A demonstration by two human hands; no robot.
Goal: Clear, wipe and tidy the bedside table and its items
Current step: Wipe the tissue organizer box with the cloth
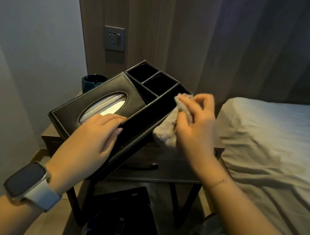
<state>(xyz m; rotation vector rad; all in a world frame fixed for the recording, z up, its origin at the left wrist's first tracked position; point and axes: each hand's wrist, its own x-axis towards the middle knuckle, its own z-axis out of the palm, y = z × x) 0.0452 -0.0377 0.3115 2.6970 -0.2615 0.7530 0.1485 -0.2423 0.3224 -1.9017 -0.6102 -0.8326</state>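
No readable writing or brand on anything in view. Dark leather organiser (132, 102) with tissue slot and open compartments, tilted, raised above the bedside surface (164, 170). Left hand (95, 137) holds its near end, thumb hooked over the rim. Right hand (195, 123) pinches a beige cloth (168, 133) against the organiser's right wall. Dark blue ashtray (91, 82) behind. Wall socket (114, 38) on wood panelling; bed (275, 146) to the right.
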